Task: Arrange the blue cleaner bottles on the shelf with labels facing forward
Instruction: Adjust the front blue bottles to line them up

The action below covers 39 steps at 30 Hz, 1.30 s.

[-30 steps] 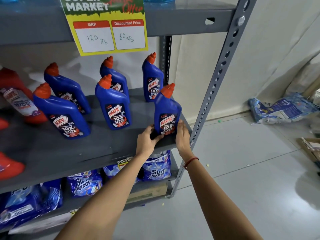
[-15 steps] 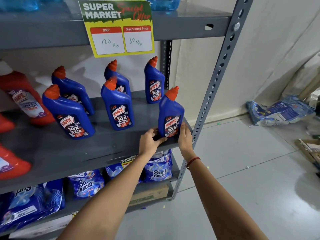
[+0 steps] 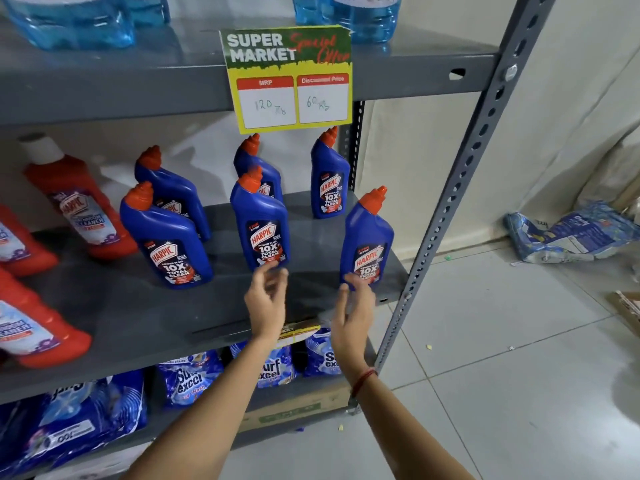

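Both hands loose, fingers apart, holding nothing: left hand (image 3: pixel 266 301), right hand (image 3: pixel 353 308). Nearest blue bottle (image 3: pixel 367 242) stands at three o'clock on the shelf (image 3: pixel 138 317), near its front edge, label forward. A careless brush from the right hand could topple it off.

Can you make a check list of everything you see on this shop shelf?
Surface: grey metal shelf, middle tier.
Job's things: six blue plastic cleaner bottles with orange caps, upright; visible labels face forward.
Clutter: red cleaner bottles at the shelf's left side.
Grippers: left hand and right hand open, holding nothing.
Cables: nothing seen.
Surroundings: yellow price sign above; blue detergent packets below; tiled floor.
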Each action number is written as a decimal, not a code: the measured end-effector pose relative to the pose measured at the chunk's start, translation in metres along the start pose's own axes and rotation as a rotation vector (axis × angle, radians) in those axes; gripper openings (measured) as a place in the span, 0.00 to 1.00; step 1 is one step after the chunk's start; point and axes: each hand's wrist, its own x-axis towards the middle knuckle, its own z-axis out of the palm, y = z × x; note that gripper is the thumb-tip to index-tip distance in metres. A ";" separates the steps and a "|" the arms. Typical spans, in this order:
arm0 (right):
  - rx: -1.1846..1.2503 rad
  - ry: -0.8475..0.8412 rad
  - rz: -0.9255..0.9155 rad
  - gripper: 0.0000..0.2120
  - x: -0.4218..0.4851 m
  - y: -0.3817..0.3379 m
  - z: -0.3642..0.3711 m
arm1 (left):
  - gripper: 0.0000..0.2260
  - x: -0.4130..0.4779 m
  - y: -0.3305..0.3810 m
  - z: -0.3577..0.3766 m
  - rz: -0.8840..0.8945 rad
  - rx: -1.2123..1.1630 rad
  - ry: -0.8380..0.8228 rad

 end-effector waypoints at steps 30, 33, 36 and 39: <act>0.097 -0.595 0.029 0.12 0.045 -0.005 0.037 | 0.21 0.004 -0.017 -0.058 -0.123 0.182 -0.308; 0.119 -0.571 0.017 0.15 0.038 -0.005 0.037 | 0.22 0.000 -0.017 -0.060 -0.114 0.204 -0.299; 0.125 -0.565 0.027 0.17 0.034 -0.005 0.035 | 0.21 -0.003 -0.016 -0.060 -0.090 0.204 -0.302; 0.119 -0.542 0.042 0.18 0.031 -0.007 0.035 | 0.21 -0.003 -0.015 -0.061 -0.087 0.197 -0.309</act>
